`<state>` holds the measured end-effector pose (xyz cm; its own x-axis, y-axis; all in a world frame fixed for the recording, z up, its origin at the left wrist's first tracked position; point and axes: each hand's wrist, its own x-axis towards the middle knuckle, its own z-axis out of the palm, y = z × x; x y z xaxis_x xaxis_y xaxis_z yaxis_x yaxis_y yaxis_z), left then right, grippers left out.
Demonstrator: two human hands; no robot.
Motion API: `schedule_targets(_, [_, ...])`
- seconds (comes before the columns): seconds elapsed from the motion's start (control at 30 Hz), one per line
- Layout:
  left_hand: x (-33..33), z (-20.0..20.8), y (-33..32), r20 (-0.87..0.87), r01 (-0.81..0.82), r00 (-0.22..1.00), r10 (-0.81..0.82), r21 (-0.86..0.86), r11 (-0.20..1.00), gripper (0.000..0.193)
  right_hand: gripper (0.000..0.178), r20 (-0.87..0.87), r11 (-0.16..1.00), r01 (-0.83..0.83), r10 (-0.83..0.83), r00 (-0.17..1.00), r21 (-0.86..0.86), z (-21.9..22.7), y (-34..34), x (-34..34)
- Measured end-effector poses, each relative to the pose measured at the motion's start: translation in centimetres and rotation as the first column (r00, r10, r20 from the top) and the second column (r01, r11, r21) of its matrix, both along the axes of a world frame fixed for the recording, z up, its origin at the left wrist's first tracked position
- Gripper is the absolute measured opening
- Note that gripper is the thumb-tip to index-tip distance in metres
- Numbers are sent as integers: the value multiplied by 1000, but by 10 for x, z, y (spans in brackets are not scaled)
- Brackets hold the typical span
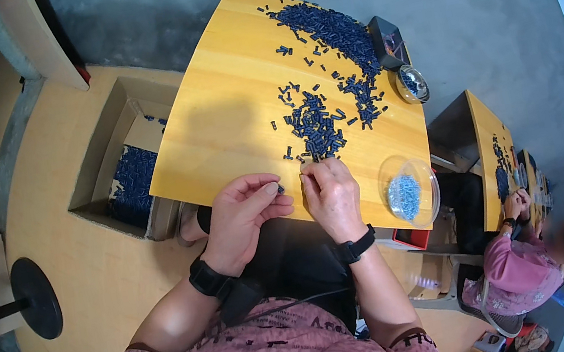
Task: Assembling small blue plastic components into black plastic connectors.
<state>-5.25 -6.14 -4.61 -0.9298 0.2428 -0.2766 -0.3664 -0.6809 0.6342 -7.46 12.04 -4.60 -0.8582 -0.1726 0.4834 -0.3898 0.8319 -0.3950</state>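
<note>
My left hand [243, 213] is at the near edge of the yellow wooden table, its thumb and forefinger pinching a small dark plastic piece [280, 190]. Close beside it, my right hand [332, 193] has thumb and fingertips pressed together; whatever is between them is too small or hidden to make out. Just beyond the fingertips lies a loose pile of short black plastic pieces [318, 124]. To the right of my right hand stands a round clear container [428, 184] with many tiny light-blue parts [404, 197] in it.
A larger heap of black pieces [323, 25] spreads toward the far edge of the table [210, 113], beside a black tray [387, 33] and a metal bowl [412, 85]. Left of the table, a cardboard box [90, 176] holds more dark pieces. Another person [516, 263] sits working at the right.
</note>
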Motion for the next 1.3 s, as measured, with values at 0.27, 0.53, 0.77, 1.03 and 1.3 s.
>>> schedule_targets(0.27, [2,7,12,-13,85,996,-84,43,995,16,10,116,997,-17,26,993,-73,5,19,18])
schedule_targets(0.53, [13,5,23,-11,149,989,-148,67,987,15,13,481,477,311,288,828,-822,22,36,59])
schedule_targets(0.77, [28,14,41,-17,205,979,-204,91,975,13,12,164,50,158,434,886,-986,20,39,88])
schedule_targets(1.03, [43,26,48,-57,216,976,-211,112,970,10,15,170,65,157,340,925,-985,39,25,114])
schedule_targets(1.3, [50,27,49,-98,206,976,-193,137,969,10,19,144,385,80,141,979,-920,37,22,123])
